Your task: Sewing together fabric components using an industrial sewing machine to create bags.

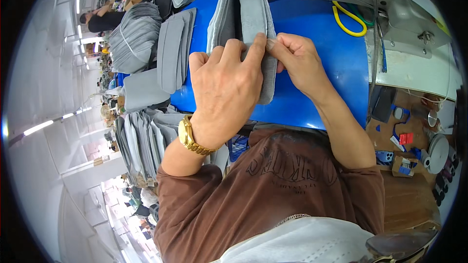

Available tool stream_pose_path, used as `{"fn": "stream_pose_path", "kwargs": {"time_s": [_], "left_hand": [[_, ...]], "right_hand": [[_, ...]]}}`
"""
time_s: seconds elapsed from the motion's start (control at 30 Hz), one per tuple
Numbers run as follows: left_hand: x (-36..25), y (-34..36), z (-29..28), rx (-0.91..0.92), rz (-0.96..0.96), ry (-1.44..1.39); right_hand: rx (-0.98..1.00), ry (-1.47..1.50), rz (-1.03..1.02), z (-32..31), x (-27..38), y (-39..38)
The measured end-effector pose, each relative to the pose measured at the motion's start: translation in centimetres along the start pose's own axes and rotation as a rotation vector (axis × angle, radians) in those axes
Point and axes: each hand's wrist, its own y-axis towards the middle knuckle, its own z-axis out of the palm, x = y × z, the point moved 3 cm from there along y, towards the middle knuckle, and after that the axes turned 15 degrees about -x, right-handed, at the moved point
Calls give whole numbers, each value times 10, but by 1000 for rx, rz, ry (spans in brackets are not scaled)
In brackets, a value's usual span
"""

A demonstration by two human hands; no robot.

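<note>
A long grey padded fabric piece [253, 7], folded into layers with a dark gap between them, lies on the blue table surface in front of me. My left hand [226, 85] rests over its near part. Its fingers are bent onto the layers, the index finger reaches to the right edge, and the thumb is hidden. At that same right edge, my right hand [300, 61] pinches the fabric between thumb and index finger, the other fingers curled in. Part of the grey edge hangs down just below, between the hands.
Flat grey fabric pieces [174, 51] are stacked at the left, beside a tied grey bundle [134, 39]. More grey pieces [146, 141] hang below them. Yellow-handled scissors [358, 33] lie at the right of the blue surface [326, 78], near the sewing machine [412, 24]. A person [105, 22] is far left.
</note>
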Motion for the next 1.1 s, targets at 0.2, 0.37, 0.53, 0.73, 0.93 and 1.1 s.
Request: {"fn": "stream_pose_path", "kwargs": {"time_s": [0.2, 0.37, 0.53, 0.73, 0.93, 1.1], "left_hand": [[13, 0, -20, 120, 84, 49], [17, -5, -14, -11, 110, 114], [19, -8, -3, -98, 21, 89], [12, -6, -4, -118, -51, -176], [6, 0, 8, -153, -54, -207], [17, 15, 16, -142, -33, -204]], "right_hand": [[-16, -48, -14, -1, 10, 0], [-62, -190, -8, -1, 13, -5], [-34, -112, -6, 4, 10, -6], [-47, -9, 32, 3, 8, -9], [-68, -2, 31, -1, 8, -5], [-93, -51, 3, 0, 14, 13]]}}
